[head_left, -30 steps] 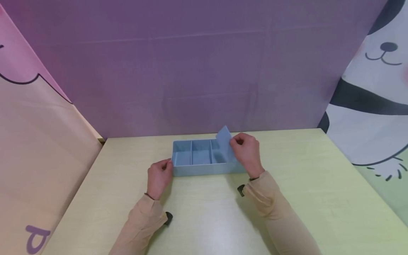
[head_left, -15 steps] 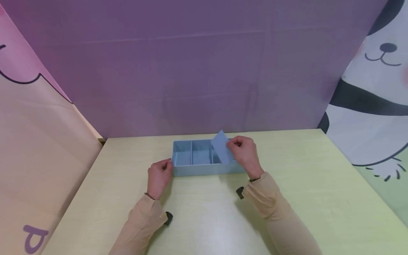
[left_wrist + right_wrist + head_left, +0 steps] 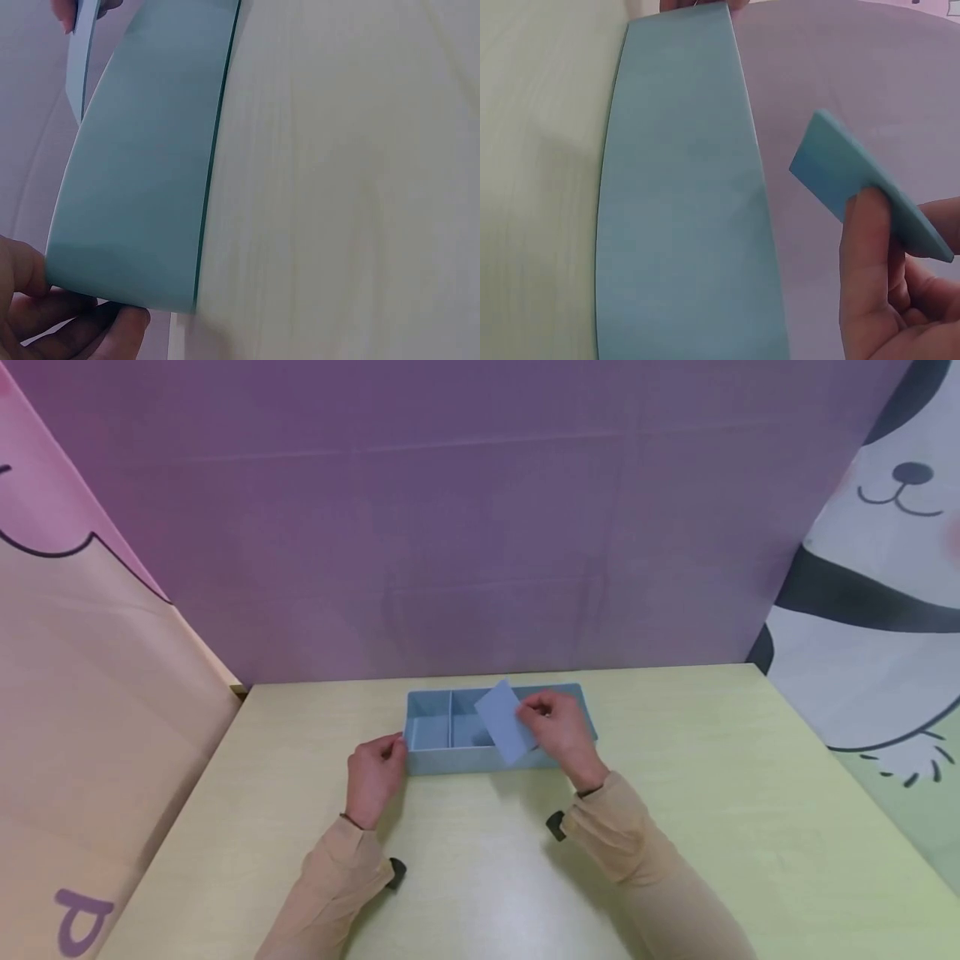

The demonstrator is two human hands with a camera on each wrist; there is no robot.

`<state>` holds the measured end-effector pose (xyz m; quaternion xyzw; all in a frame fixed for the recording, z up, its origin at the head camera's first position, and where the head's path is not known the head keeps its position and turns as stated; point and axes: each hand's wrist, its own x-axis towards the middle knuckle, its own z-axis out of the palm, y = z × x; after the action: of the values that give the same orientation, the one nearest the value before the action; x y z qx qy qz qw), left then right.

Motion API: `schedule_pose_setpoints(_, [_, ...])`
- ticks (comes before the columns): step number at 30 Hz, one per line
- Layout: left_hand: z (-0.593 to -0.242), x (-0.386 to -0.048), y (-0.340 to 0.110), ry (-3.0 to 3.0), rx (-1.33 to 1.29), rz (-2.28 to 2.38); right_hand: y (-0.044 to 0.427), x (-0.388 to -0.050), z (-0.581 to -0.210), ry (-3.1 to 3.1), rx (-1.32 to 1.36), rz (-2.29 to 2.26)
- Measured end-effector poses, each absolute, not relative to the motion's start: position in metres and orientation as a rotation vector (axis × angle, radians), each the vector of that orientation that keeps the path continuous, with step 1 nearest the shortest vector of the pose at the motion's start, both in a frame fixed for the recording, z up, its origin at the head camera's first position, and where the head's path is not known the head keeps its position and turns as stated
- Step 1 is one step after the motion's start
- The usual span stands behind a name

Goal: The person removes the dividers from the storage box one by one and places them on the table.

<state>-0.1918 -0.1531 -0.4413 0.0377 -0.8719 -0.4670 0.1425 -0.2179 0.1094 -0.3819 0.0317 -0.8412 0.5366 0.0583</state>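
A long light-blue divided storage box (image 3: 480,762) sits on the table near its back edge. At its left end, my left hand (image 3: 372,779) grips the end wall; in the left wrist view, that hand's fingers (image 3: 124,334) curl against the outside of the end. My right hand (image 3: 558,731) pinches a thin flat light-blue divider panel (image 3: 504,720) between thumb and fingers. Tilted, the panel hangs above the box's middle, apart from the hand's wrist camera view of the long side wall (image 3: 682,187). One upright partition (image 3: 451,720) shows at left; the panel and right hand hide part of the interior.
The pale wooden table (image 3: 480,877) spreads in front of the box and to both sides. A purple cloth backdrop (image 3: 480,527) rises right behind it. Printed cloths stand left and right, one with a panda (image 3: 892,585).
My right hand has moved left and a little toward me, carrying the divider panel from above the right part of the box to its middle. The left hand and the box have stayed put.
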Motion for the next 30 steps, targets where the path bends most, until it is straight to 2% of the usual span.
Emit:
schedule_pose_setpoints(10, [-0.441, -0.192, -0.153, -2.515, 0.109, -1.349, 0.103, -0.214, -0.386, -2.524, 0.085, 1.899])
schedule_pose_setpoints(30, [-0.441, -0.192, -0.153, -2.512, 0.109, -1.334, 0.091, -0.201, -0.388, -2.578, 0.040, 2.069])
